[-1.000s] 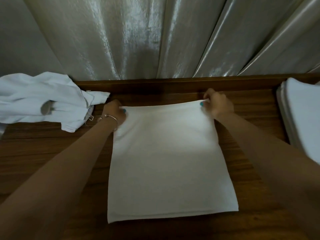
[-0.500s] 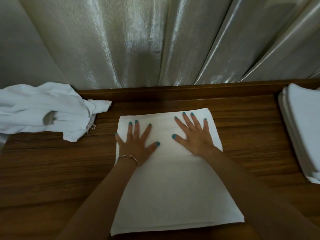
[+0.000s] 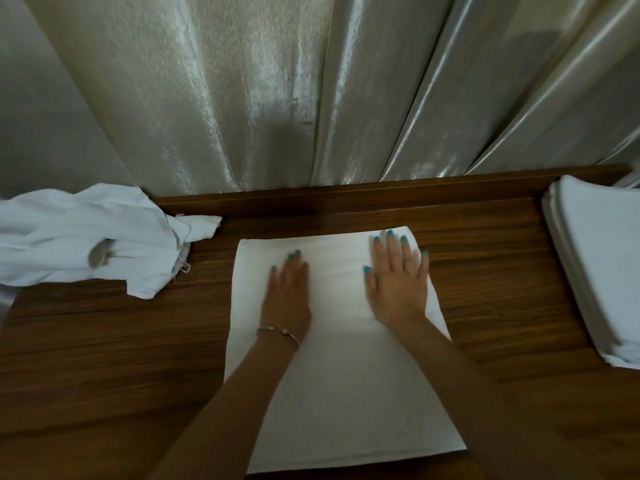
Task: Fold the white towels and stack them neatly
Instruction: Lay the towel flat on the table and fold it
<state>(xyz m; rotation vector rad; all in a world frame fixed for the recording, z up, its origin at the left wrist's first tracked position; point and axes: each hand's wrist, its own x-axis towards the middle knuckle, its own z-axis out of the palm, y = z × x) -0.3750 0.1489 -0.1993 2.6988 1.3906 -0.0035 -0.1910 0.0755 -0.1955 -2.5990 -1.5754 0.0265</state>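
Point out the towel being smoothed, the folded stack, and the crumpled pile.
towel being smoothed point(image 3: 346, 393), head view, bare near half of its top face
folded stack point(image 3: 602, 271), head view, top face of uppermost towel
crumpled pile point(image 3: 86, 237), head view, middle of the bunched cloth

A plain white folded towel point(image 3: 332, 358) on a dark brown wood-grain table point(image 3: 104, 358); teal-painted nails on both hands; a silver bracelet point(image 3: 277, 331); a crumpled white cloth pile point(image 3: 86, 237); a white towel stack point(image 3: 602, 265); a shiny silver-grey curtain point(image 3: 259, 81) behind
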